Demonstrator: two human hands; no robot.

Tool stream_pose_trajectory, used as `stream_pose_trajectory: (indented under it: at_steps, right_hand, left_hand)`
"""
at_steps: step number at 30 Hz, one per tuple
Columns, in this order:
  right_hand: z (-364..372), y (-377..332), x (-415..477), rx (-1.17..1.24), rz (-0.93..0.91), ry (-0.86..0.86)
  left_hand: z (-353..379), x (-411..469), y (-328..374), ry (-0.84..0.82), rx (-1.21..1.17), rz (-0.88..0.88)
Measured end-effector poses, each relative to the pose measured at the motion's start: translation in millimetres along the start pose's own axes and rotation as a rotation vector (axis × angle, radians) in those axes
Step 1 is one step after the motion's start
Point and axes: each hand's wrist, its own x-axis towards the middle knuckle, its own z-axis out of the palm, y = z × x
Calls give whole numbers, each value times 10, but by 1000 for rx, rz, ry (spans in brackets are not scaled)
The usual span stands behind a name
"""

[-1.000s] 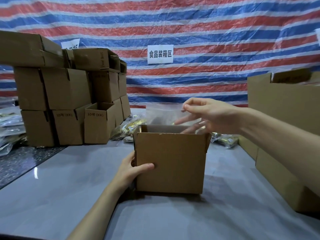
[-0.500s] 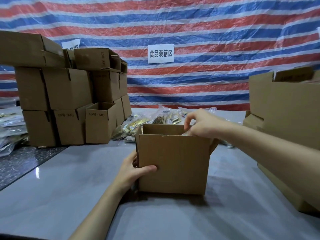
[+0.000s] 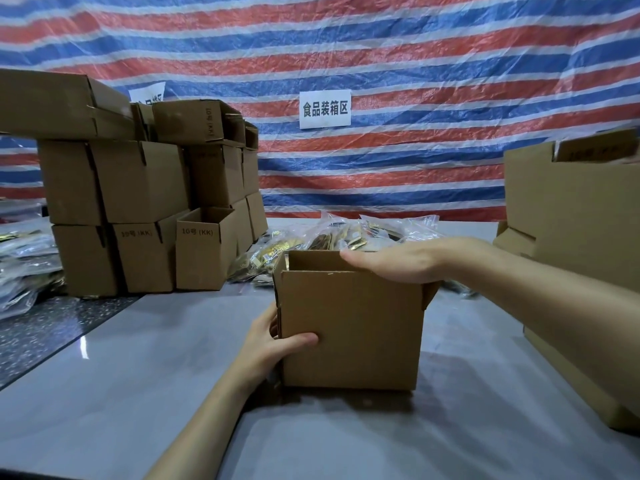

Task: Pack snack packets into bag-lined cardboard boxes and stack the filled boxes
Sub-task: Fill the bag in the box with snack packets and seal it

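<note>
A small open cardboard box [image 3: 353,327] stands on the grey table in front of me. My left hand [image 3: 273,344] grips its lower left corner, thumb across the front face. My right hand [image 3: 394,263] lies flat, palm down, over the right part of the box's open top, fingers pointing left. What is inside the box is hidden. A heap of clear-wrapped snack packets [image 3: 332,237] lies just behind the box.
Stacked cardboard boxes [image 3: 145,188] fill the left back of the table, with more packets [image 3: 24,258] further left. Larger boxes [image 3: 575,216] stand at the right edge. A striped tarp with a white sign [image 3: 325,109] hangs behind.
My right hand held a clear bag above the box, lowered it inside, and now rests flat across the top. The left hand has kept its grip on the box corner.
</note>
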Motion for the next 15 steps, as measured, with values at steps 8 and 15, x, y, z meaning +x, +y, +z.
stream_pose_trajectory:
  at_steps: [8, 15]
  right_hand:
    - [-45, -14, 159, 280, -84, -122]
    - [4, -145, 321, 108, 87, -244]
  left_hand:
    - [-6, -1, -29, 10, 35, -15]
    - [-17, 0, -48, 18, 61, -29]
